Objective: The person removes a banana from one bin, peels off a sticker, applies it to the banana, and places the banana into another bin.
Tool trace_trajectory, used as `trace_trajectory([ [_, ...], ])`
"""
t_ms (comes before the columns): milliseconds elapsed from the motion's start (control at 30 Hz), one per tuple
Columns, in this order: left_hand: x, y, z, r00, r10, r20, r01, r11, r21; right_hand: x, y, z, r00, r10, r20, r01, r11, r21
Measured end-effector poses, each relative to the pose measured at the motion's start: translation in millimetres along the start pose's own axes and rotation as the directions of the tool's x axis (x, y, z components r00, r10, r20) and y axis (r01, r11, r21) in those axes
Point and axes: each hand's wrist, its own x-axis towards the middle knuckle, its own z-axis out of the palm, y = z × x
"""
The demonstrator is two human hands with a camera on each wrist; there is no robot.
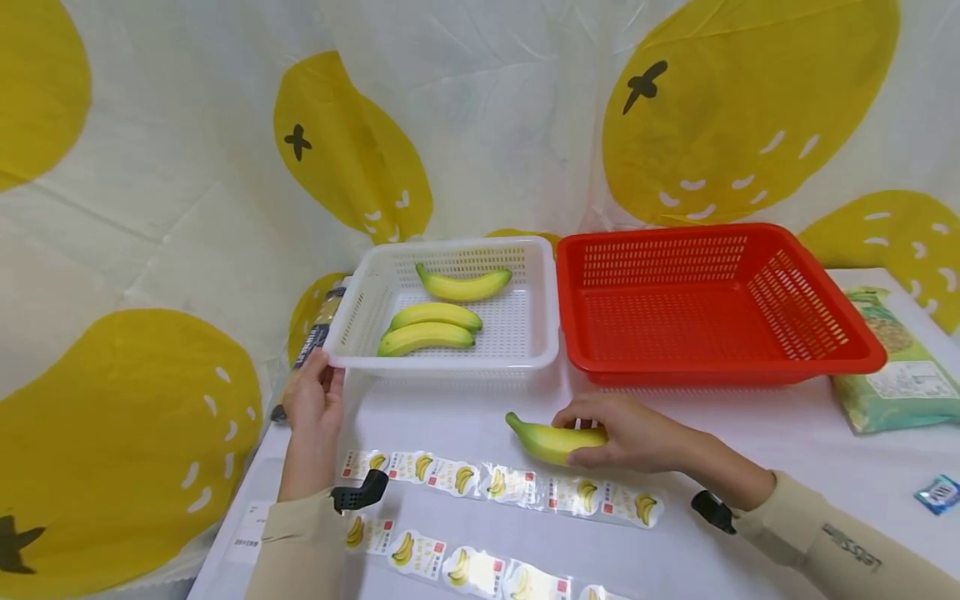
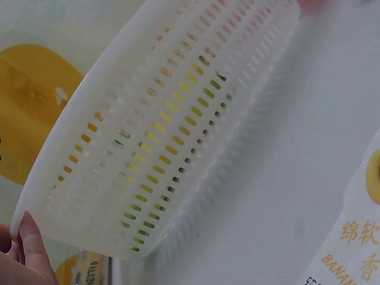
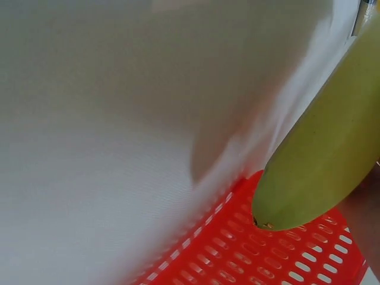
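My right hand [image 1: 630, 432] grips a yellow banana [image 1: 543, 442] with a green stem end, in front of the two baskets. In the right wrist view the banana [image 3: 323, 148] shows large, its tip over the red basket's side. My left hand [image 1: 311, 396] pinches the near left corner of the white plastic basket [image 1: 450, 364]. From the left wrist view, the thumb [image 2: 32, 240] lies on the outside of that rim, the other fingers mostly hidden. Inside the white basket lie two bananas [image 1: 427, 337] side by side and another banana [image 1: 465, 287] behind them.
A red basket [image 1: 720, 367] stands right of the white one. Two rows of banana stickers, a back strip [image 1: 510, 483] and a front strip [image 1: 472, 570], lie nearer me. A green bag [image 1: 900, 379] and small blue packet [image 1: 937, 494] are at right.
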Motion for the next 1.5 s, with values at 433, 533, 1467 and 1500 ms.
trace_trajectory([
  [433,-0.3,0.2,-0.5,1.000,0.001,0.001,-0.001,1.000,0.017,-0.4,9.0,7.4,0.999,0.049,0.002,-0.049,0.998,-0.043],
  [533,-0.3,0.3,-0.6,1.000,0.003,0.002,-0.003,1.000,0.017,-0.5,10.7,8.5,0.998,0.055,0.002,-0.055,0.997,-0.049],
  [1467,-43.1,5.1,-31.3,0.928,0.198,0.316,-0.369,0.357,0.858,2.4,20.2,12.9,0.995,0.099,0.010,-0.098,0.993,-0.067],
  [1500,-48.0,6.1,-35.5,0.908,0.152,0.391,-0.414,0.167,0.895,2.0,20.1,12.7,0.995,0.104,0.010,-0.103,0.992,-0.070],
])
